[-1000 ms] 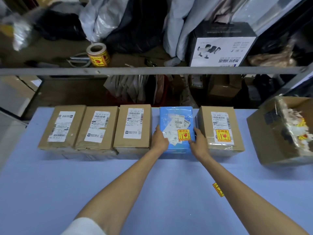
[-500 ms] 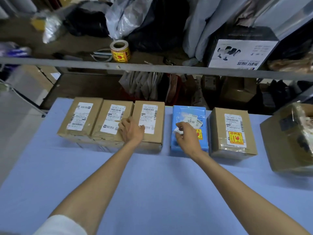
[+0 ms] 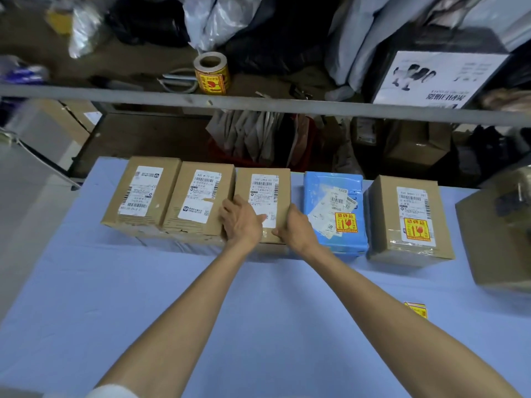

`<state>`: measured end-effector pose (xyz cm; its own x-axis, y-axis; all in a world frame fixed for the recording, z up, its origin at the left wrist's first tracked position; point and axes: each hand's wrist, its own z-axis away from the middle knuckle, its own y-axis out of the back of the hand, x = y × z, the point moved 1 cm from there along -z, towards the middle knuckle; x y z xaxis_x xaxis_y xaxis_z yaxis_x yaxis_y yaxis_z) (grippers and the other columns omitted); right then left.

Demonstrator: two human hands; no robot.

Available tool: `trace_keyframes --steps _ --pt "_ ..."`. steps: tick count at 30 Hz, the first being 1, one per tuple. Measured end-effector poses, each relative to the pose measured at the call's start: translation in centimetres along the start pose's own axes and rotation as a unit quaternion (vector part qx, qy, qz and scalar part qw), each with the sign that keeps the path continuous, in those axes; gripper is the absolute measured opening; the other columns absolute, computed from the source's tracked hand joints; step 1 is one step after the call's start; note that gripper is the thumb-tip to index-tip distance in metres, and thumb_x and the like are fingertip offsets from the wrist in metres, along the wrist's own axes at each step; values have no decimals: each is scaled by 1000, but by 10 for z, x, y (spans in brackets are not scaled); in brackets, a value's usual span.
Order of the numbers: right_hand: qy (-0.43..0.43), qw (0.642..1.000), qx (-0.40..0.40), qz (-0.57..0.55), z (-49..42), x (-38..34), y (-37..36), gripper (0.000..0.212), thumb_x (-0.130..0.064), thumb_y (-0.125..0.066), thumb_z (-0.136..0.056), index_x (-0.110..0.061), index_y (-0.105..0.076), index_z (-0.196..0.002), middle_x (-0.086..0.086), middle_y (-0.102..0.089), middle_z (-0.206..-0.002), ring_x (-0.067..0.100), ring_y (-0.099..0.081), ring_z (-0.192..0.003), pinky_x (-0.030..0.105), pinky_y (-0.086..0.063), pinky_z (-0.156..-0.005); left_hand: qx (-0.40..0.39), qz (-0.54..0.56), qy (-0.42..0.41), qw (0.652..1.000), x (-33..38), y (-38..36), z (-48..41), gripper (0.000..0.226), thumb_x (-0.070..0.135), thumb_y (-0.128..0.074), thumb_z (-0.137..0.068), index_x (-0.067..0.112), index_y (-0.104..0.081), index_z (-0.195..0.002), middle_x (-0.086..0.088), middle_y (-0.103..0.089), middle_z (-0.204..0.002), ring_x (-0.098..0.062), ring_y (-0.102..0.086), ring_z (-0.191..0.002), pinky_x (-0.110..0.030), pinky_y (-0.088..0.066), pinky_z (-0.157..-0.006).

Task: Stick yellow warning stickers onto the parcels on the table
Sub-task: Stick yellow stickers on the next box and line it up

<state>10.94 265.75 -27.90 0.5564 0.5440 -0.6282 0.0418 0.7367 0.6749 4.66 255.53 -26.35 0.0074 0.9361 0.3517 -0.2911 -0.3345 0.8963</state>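
Note:
Several parcels stand in a row on the blue table (image 3: pixel 143 297). Both hands rest on the third brown parcel (image 3: pixel 267 182): my left hand (image 3: pixel 241 222) lies on its left near corner, my right hand (image 3: pixel 296 229) grips its right near edge. To its left stand two more brown parcels (image 3: pixel 143 193) (image 3: pixel 198 196), each with only a white label. The blue parcel (image 3: pixel 333 208) and the far-right brown parcel (image 3: pixel 408 216) each carry a yellow warning sticker. A loose yellow sticker (image 3: pixel 415 309) lies on the table by my right forearm.
A roll of yellow stickers (image 3: pixel 211 73) stands on the shelf behind a grey rail (image 3: pixel 258 103). A large brown carton (image 3: pixel 500 231) sits at the table's right edge. Bags and a white box (image 3: pixel 431 79) crowd the shelf.
My right hand has moved left from the blue parcel to the third brown parcel. My left hand has shifted right onto that same parcel. The view has swung left.

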Motion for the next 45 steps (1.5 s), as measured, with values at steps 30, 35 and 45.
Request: trace_keyframes --steps 30,35,45 --pt "-39 974 2 -225 187 127 6 81 -32 -75 -80 -34 -29 -146 1 -55 -126 20 -58 -110 35 -51 -92 -238 260 7 936 -64 -33 171 100 21 -91 -52 22 -40 -138 -9 -63 -115 -27 -62 -104 -46 -54 -88" --pt "-67 973 33 -220 198 157 30 80 -27 -77 -78 -31 -32 -144 5 -58 -123 21 -61 -103 30 -53 -82 -247 257 -37 933 -36 -53 189 100 25 -90 -58 32 -37 -142 -4 -64 -122 -24 -63 -107 -43 -52 -94" --pt "-66 969 75 -226 205 168 22 86 -31 -79 -75 -34 -32 -147 -1 -61 -119 16 -62 -103 37 -55 -89 -284 334 -17 898 -41 -64 190 92 9 -81 -72 35 -32 -144 -8 -66 -121 -24 -66 -104 -46 -52 -94"
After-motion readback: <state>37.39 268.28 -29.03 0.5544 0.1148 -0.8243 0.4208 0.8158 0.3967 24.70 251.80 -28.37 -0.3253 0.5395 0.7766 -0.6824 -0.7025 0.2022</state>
